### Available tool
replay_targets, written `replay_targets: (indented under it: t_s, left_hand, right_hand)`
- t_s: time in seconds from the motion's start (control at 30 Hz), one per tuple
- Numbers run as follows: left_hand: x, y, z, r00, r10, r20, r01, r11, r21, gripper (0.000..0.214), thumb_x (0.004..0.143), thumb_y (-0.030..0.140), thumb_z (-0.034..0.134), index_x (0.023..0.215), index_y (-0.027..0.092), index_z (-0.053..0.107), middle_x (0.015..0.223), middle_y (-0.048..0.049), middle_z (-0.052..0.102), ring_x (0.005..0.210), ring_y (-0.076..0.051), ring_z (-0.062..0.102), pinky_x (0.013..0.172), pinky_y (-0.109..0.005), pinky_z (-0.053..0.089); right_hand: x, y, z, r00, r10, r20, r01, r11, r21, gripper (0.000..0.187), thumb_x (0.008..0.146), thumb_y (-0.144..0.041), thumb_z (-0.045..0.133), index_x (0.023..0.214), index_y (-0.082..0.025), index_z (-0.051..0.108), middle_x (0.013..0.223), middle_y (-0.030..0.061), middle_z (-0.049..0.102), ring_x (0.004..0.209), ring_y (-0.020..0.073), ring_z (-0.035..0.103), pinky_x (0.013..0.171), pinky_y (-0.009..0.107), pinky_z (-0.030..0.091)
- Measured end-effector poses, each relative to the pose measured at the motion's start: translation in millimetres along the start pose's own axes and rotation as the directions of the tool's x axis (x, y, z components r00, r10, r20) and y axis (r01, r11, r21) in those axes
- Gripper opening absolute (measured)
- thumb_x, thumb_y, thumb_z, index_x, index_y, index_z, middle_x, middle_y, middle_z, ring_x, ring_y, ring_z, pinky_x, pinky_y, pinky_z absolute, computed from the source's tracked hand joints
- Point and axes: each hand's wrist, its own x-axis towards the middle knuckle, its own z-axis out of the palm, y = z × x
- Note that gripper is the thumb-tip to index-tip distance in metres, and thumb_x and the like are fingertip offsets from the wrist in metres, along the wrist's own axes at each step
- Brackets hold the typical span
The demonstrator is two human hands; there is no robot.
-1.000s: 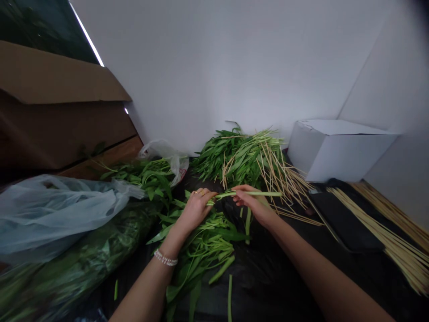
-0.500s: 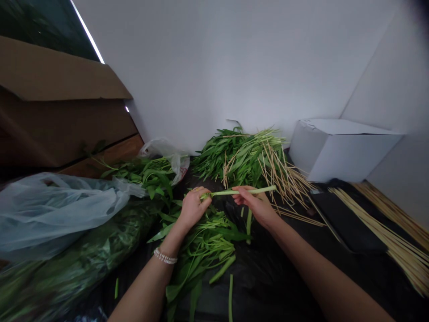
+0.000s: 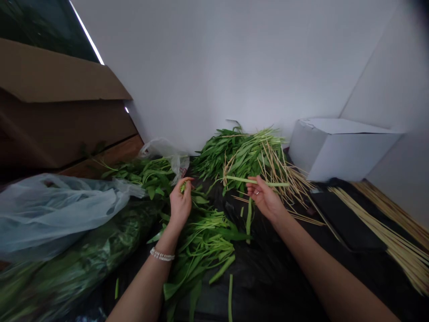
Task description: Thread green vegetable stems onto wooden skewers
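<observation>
My right hand (image 3: 266, 199) pinches a pale green, leafless stem (image 3: 278, 184), held nearly level above the dark sheeting. My left hand (image 3: 181, 201), apart from it, is closed around a sprig of leafy greens (image 3: 182, 187), likely water spinach; the fingers hide most of it. Below and between the hands lies a loose pile of greens (image 3: 211, 241) with long narrow leaves. Cut stem pieces lie about it, one (image 3: 249, 221) under my right hand and another (image 3: 230, 297) nearer to me.
Against the wall is a heap of greens (image 3: 214, 150) with thin tan sticks (image 3: 291, 183) across it. A white box (image 3: 342, 150), a black flat object (image 3: 348, 221) and long sticks (image 3: 398, 246) occupy the right. At left are plastic bags (image 3: 67, 210) of greens and a cardboard box (image 3: 60, 76).
The stem has come apart from the leafy part. My right hand has moved right and slightly up with the stem, while my left has drawn back left with the leafy sprig.
</observation>
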Motion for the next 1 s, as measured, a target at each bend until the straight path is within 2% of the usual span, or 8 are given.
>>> replay_targets:
  t_s: [0.1,0.2,0.33,0.43,0.5,0.63,0.77,1.0]
  left_hand:
    - [-1,2,-3.0,0.997,0.048,-0.068,-0.042,0.995,0.088,0.025,0.09,0.038,0.048,0.097,0.019,0.064,0.082,-0.0009,0.065,0.076,-0.015,0.06,0.074,-0.024,0.045]
    - [-1,3,-4.3,0.99,0.109,-0.094,-0.092,0.981,0.17,0.023,0.085,0.035,0.058,0.102,0.021,0.064,0.094,-0.0017,0.068,0.083,-0.016,0.063,0.078,-0.026,0.046]
    - [-4,4,-3.4,0.966,0.236,-0.105,-0.204,0.947,0.249,0.023,0.084,0.027,0.061,0.105,0.02,0.064,0.098,-0.0032,0.07,0.086,-0.017,0.065,0.081,-0.028,0.048]
    - [-7,6,-1.2,0.918,0.397,-0.026,-0.374,0.883,0.283,0.014,0.088,0.023,0.056,0.094,0.019,0.067,0.087,-0.0035,0.07,0.082,-0.017,0.065,0.082,-0.031,0.047]
    - [-10,9,1.7,0.873,0.484,0.061,-0.48,0.829,0.286,0.014,0.089,0.022,0.055,0.095,0.019,0.068,0.083,-0.0036,0.069,0.079,-0.017,0.063,0.081,-0.032,0.047]
    - [-16,12,9.0,0.786,0.567,0.248,-0.616,0.753,0.232,0.017,0.09,0.021,0.056,0.102,0.021,0.067,0.096,-0.0059,0.07,0.093,-0.019,0.061,0.085,-0.034,0.047]
    - [-20,9,12.8,0.725,0.57,0.386,-0.674,0.701,0.232,0.02,0.089,0.026,0.059,0.107,0.022,0.067,0.105,-0.0061,0.071,0.098,-0.021,0.06,0.086,-0.036,0.046]
    - [-21,4,14.0,0.713,0.482,0.51,-0.671,0.679,0.297,0.022,0.091,0.025,0.055,0.11,0.02,0.065,0.098,-0.0067,0.071,0.091,-0.021,0.059,0.076,-0.035,0.043]
  right_hand:
    - [0,0,1,0.999,0.05,-0.02,-0.05,0.998,0.034,0.022,0.078,-0.038,0.072,0.084,-0.017,0.071,0.073,0.0033,0.072,0.065,0.0106,0.065,0.059,0.018,0.053]
    - [0,-2,2,0.993,0.116,-0.012,-0.115,0.992,0.054,0.022,0.085,-0.037,0.064,0.086,-0.016,0.071,0.076,0.0052,0.074,0.067,0.0109,0.066,0.061,0.019,0.053]
    - [-3,0,3,0.992,0.126,0.028,-0.127,0.991,0.041,0.018,0.083,-0.034,0.065,0.089,-0.017,0.069,0.079,0.0049,0.074,0.071,0.0119,0.067,0.064,0.021,0.053]
    - [-6,6,5,0.996,0.072,0.061,-0.071,0.997,-0.022,0.02,0.074,-0.033,0.073,0.087,-0.021,0.064,0.081,0.0035,0.075,0.073,0.0135,0.068,0.066,0.024,0.052]
    - [-10,11,8,0.994,0.044,0.099,-0.036,0.996,-0.079,0.024,0.071,-0.034,0.076,0.085,-0.021,0.061,0.083,0.0034,0.075,0.075,0.0142,0.068,0.067,0.025,0.051]
    - [-19,18,15,0.981,0.02,0.191,0.017,0.982,-0.188,0.026,0.074,-0.038,0.075,0.086,-0.021,0.06,0.087,0.0047,0.075,0.077,0.0152,0.068,0.068,0.026,0.049]
    - [-24,25,18,0.966,0.023,0.256,0.049,0.961,-0.272,0.025,0.077,-0.039,0.072,0.09,-0.02,0.061,0.089,0.0055,0.074,0.079,0.0161,0.069,0.068,0.027,0.049]
    - [-28,30,19,0.951,0.049,0.304,0.058,0.941,-0.333,0.026,0.078,-0.042,0.071,0.09,-0.021,0.062,0.085,0.0034,0.073,0.075,0.0158,0.068,0.066,0.027,0.05]
